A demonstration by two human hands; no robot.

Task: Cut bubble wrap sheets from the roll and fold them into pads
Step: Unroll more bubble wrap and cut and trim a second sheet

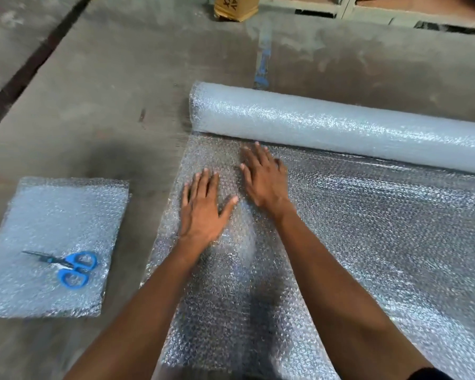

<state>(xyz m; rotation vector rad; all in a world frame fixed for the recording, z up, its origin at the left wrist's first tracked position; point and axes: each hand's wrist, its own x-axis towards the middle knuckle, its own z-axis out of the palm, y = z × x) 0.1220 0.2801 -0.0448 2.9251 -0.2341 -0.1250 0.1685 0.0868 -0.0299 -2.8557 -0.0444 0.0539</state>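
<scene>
Both hands, left hand [203, 204] & right hand [263, 176], flat w/ fingers straight, press the unrolled sheet [368, 229] on the floor, just before the roll [340, 127]. Prob light, floppy, slippery; grip at edge.

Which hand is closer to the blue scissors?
Left. The left hand lies flat on the unrolled bubble wrap, on the side toward the scissors, which sit on the folded pad. The right hand lies farther away, near the roll.
</scene>
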